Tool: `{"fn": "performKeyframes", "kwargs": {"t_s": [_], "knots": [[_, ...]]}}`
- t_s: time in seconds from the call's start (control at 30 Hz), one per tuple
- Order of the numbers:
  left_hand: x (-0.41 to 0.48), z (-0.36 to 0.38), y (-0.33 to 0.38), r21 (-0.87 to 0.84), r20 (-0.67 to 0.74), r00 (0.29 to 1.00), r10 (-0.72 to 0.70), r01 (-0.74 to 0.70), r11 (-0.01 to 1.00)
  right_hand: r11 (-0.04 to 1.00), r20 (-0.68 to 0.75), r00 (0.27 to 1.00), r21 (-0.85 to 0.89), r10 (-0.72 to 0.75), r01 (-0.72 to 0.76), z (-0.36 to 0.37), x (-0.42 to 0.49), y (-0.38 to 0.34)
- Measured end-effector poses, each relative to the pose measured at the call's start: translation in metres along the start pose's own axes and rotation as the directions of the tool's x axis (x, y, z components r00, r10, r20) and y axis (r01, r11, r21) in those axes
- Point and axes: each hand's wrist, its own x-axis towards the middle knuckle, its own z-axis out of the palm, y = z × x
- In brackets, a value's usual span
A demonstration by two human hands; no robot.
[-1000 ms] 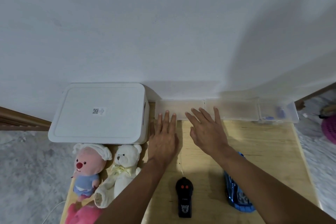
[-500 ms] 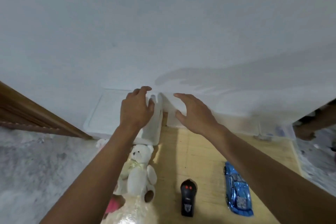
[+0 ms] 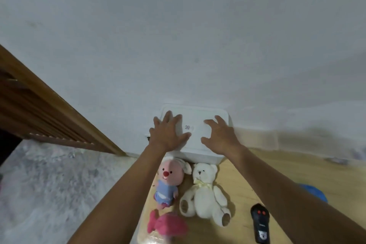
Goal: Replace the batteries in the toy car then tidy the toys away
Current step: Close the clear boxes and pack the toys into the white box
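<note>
A white lidded storage box (image 3: pixel 195 140) stands at the back of the wooden table (image 3: pixel 297 166) against the wall. My left hand (image 3: pixel 168 132) lies spread over the lid's left side and my right hand (image 3: pixel 220 134) over its right side, fingers apart, holding nothing. In front of the box lie a pink-faced plush in a blue outfit (image 3: pixel 168 182), a white teddy bear (image 3: pixel 204 190) and a pink plush (image 3: pixel 168 226). A black remote control (image 3: pixel 260 223) lies at the lower right. The blue toy car (image 3: pixel 315 193) is mostly hidden behind my right forearm.
Clear plastic containers (image 3: pixel 297 142) line the wall on the right, blurred. A wooden door frame (image 3: pixel 49 117) runs along the left. Grey carpet (image 3: pixel 49 184) lies beyond the table's left edge.
The view has swung left. Both hands moved from the box's right edge and the clear containers onto the top of the white box lid.
</note>
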Motion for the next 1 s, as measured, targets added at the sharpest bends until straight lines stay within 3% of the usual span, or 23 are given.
{"fn": "performKeyframes", "kwargs": {"t_s": [0.2, 0.53, 0.67, 0.9, 1.0], "knots": [[0.004, 0.003, -0.006, 0.023, 0.013, 0.999, 0.029, -0.030, 0.999, 0.989, -0.043, 0.989, 0.050, 0.144, -0.142, 0.007, 0.009, -0.009], [0.010, 0.004, -0.007, 0.030, 0.020, 0.999, 0.026, -0.026, 0.999, 0.974, -0.019, 0.977, 0.084, 0.213, -0.211, -0.011, 0.014, -0.024], [0.007, 0.004, -0.008, 0.005, 0.004, 1.000, 0.028, -0.028, 1.000, 0.974, -0.001, 0.974, 0.018, 0.225, -0.225, -0.007, 0.003, -0.033], [-0.014, -0.010, -0.002, 0.051, -0.189, 0.978, 0.086, -0.078, 0.996, 0.990, -0.254, 0.962, -0.075, 0.097, -0.119, 0.008, -0.039, -0.043], [-0.023, -0.013, 0.020, 0.090, -0.210, 0.970, 0.123, -0.106, 0.990, 0.988, -0.310, 0.946, -0.085, 0.093, -0.125, 0.002, -0.056, -0.025]]}}
